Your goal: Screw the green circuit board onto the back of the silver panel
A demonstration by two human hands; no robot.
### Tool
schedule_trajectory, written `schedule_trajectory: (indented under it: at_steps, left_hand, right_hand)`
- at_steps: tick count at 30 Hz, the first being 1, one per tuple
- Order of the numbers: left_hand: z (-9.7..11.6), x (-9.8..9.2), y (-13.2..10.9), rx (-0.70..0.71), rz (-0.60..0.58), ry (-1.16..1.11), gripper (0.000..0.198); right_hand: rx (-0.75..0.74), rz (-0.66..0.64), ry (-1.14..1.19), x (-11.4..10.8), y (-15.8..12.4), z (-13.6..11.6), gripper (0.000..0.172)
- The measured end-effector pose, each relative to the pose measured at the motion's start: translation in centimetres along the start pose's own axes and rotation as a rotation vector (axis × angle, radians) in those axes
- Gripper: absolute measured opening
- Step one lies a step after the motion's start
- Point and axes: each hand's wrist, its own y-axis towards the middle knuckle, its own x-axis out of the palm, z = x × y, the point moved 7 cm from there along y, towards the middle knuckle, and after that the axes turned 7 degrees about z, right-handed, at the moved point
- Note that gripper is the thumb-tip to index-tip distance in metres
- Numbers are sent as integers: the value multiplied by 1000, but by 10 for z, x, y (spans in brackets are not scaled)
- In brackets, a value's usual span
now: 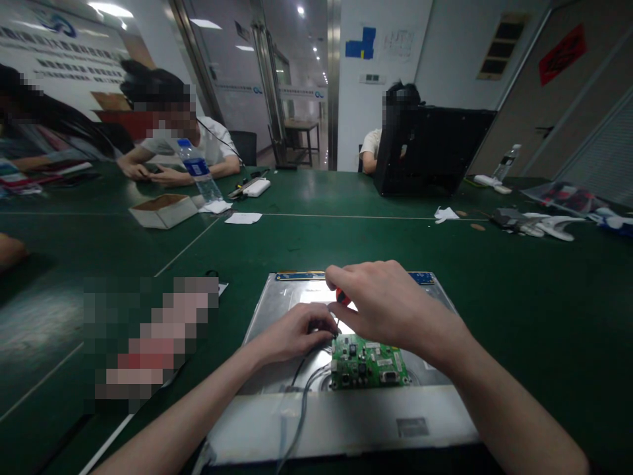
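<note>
Right grip (378,290) wraps a screwdriver (340,296) over the green board (368,363) on a metal panel (279,300). Green tabletop (519,284) spreads beyond; a black case (438,148) half-hides a person (370,146) — and whether the curled left grip (307,328) by the board holds anything, I can't tell.

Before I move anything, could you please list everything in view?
Table: one, green, in front
Panel: one, silver, on the table
Circuit board: one, green, on the panel
Screwdriver: one, red and black, in right hand
Cables: several, grey, left of the board
Bottles: at least two, clear, left and far right
Box: one, pale, by the left bottle
Paper: several pieces, white, far side
Case: one, black, far side
People: at least three, two in pale tops, around table
Doors: several, glass and brown, background
Blurred item: one, pinkish, left side
Clutter: uncounted, black and white, right
Left hand: one, bare, at the board's corner
Right hand: one, bare, gripping the screwdriver
</note>
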Motion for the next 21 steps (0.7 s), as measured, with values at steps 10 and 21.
schedule_trajectory:
  at_steps: [10, 21]
  left_hand:
    - [0, 0, 0, -4, -12, 2, 9]
    - [1, -13, 0, 44, 205, 179, 10]
  right_hand:
    - [8, -7, -1, 1, 1, 0, 13]
    - [51, 68, -21, -13, -2, 11, 13]
